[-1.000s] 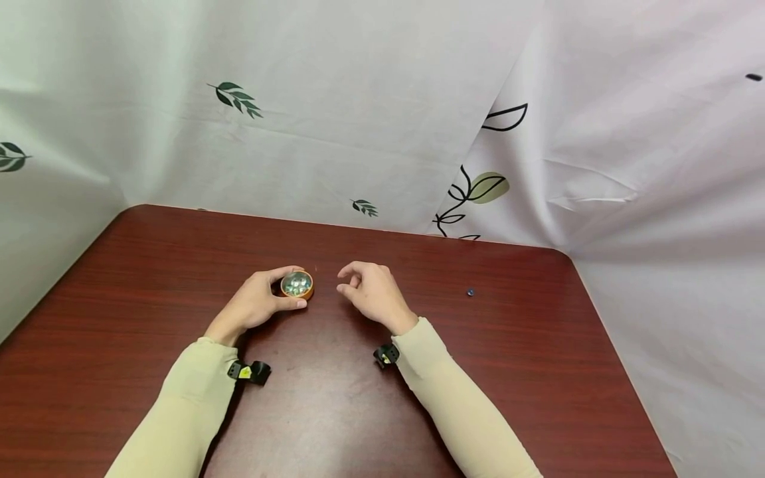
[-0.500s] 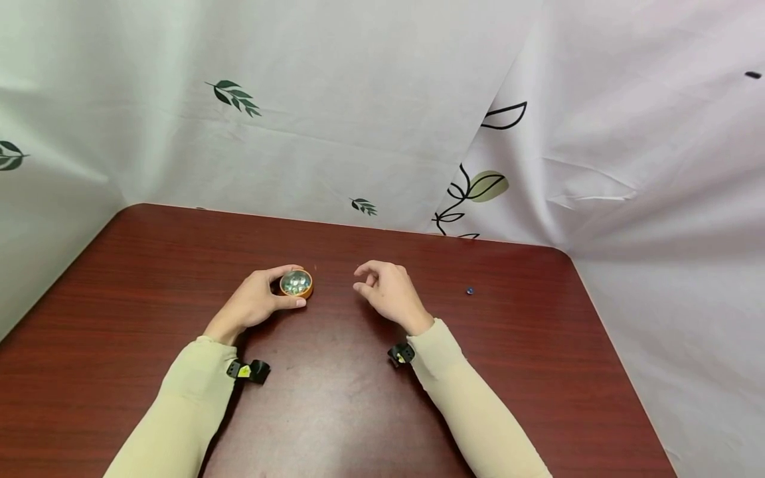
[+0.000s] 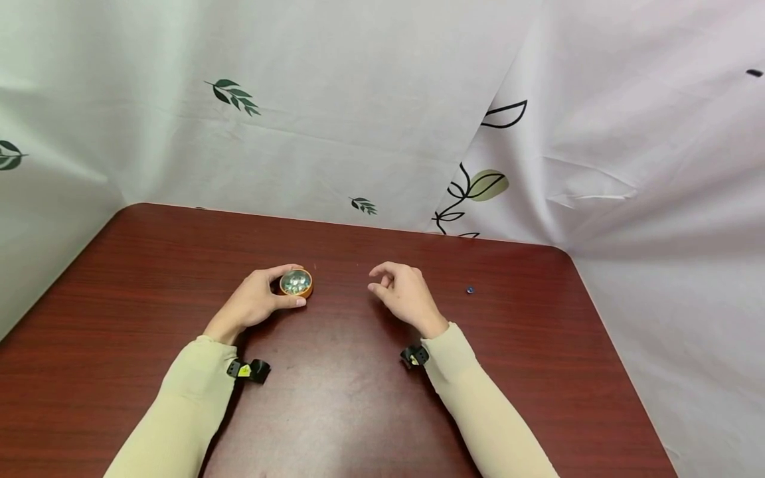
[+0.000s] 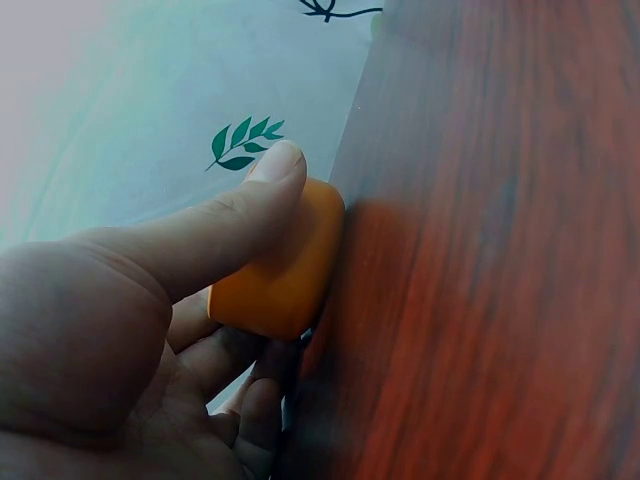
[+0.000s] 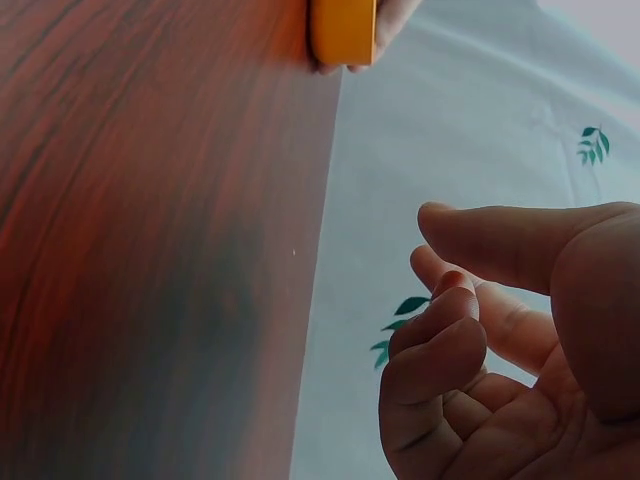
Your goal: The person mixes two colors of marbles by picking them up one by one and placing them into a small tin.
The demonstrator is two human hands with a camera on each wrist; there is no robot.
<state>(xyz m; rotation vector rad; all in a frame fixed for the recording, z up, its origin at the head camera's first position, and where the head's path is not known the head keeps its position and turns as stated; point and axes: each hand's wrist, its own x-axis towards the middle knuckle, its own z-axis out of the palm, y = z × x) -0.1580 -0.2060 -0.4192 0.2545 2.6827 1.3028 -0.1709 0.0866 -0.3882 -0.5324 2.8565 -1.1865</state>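
Note:
In the head view my left hand (image 3: pixel 254 299) grips a small round orange container (image 3: pixel 309 292) on the table, thumb on the near side and a finger on the far side. Shiny, glassy greenish pieces show inside its rim. The left wrist view has the thumb pressed along the smooth orange wall of the container (image 4: pixel 285 270), with other fingers partly hidden behind it. My right hand (image 3: pixel 406 295) hovers over the table to the right of the container, fingers loosely bent. Nothing shows between thumb and fingers of the right hand (image 5: pixel 500 340) in the right wrist view.
A tiny blue piece (image 3: pixel 470 290) lies on the dark red wooden table (image 3: pixel 335 398), right of the right hand. White cloth (image 3: pixel 287 166) with leaf prints hangs behind the table and along its sides. A black strap device (image 3: pixel 248 370) sits at each wrist.
My right hand has moved to the right, away from the orange container, its fingers still loosely bent. The left hand and the container have stayed in place.

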